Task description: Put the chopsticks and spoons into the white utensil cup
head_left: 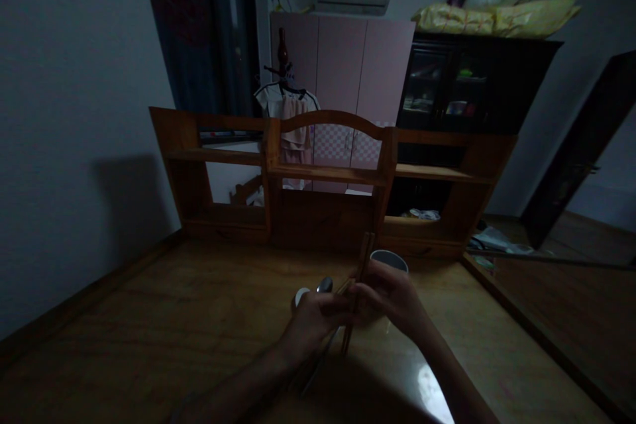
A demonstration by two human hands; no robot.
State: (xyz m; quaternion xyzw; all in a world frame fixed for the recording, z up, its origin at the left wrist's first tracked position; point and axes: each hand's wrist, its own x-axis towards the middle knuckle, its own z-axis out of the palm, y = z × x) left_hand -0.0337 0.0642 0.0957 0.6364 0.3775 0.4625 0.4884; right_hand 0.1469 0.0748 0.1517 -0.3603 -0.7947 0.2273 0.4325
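The room is dim. My left hand (313, 321) is closed around metal spoons (324, 285) whose bowls stick up past the fingers; their handles run down below the hand. My right hand (392, 298) is closed on wooden chopsticks (364, 258), which stand nearly upright and reach down to the wooden desk (173, 318). The two hands touch each other at the fingers. Just behind my right hand stands a pale cup (390, 258), partly hidden by it.
A wooden shelf unit (328, 172) runs across the back of the desk. Behind it are a pink wardrobe (348, 59), a dark glass cabinet (447, 86) with bedding on top, and hanging clothes. A wall is at the left, a dark door at the right.
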